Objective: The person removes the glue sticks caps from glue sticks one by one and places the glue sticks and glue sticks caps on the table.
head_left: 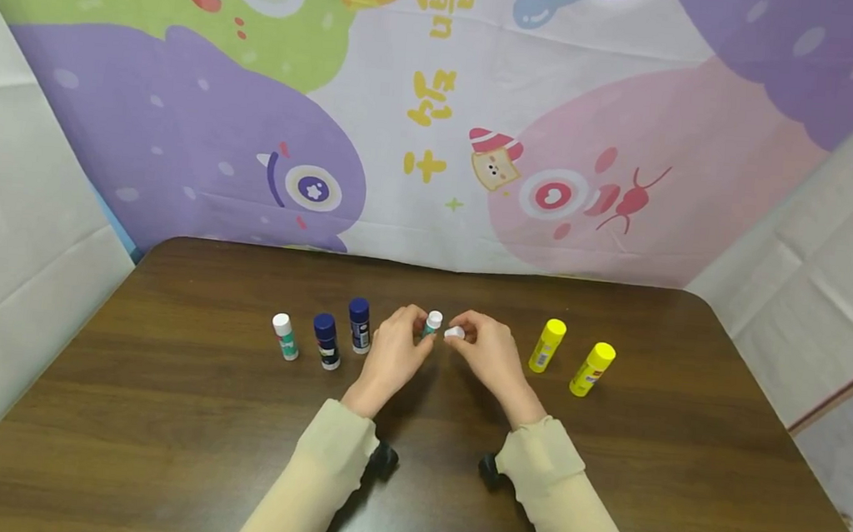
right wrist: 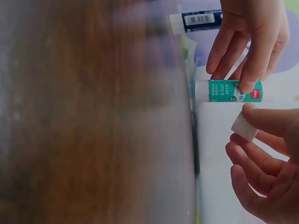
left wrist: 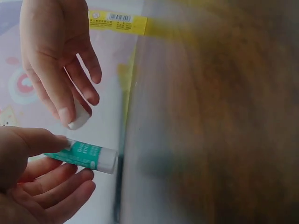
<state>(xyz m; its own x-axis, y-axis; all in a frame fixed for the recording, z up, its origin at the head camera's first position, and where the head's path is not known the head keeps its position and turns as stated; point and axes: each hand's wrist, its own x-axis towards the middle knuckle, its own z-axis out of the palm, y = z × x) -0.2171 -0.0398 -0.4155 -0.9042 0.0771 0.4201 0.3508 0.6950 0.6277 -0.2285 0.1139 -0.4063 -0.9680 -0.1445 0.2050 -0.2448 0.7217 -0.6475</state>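
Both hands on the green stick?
No, the left hand holds the green stick, while the right hand pinches a white cap.

Uncapped green-white plastic glue-stick tube (right wrist: 224, 91) pointing up in left hand (head_left: 396, 345); short white plastic cap (right wrist: 243, 127) tilting just right, in right hand (head_left: 491, 353).

Cartoon-print cloth (head_left: 430, 216), upper frame; brown table (head_left: 438, 501), lower; two yellow tubes (head_left: 547, 346), centre right; two navy-capped tubes (head_left: 327, 343), white-capped tube (head_left: 286, 338), centre left.
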